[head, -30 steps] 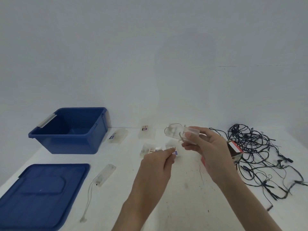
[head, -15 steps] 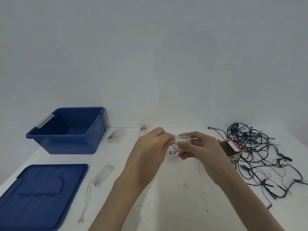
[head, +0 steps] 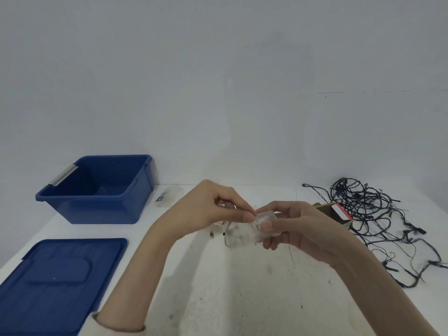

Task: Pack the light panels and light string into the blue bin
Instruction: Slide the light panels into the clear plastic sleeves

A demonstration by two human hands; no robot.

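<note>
Plain pale grey wall (head: 218, 69), evenly lit, filling the view from 9 through 12 to 3 o'clock, with a faint dark hairline (head: 358, 91) at 2 o'clock, meeting a white table (head: 242, 299) smudged and speckled toward 6 o'clock.

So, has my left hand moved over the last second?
Yes. The left hand rose and shifted slightly toward the blue bin, and now pinches the clear light panel that the right hand holds.
</note>
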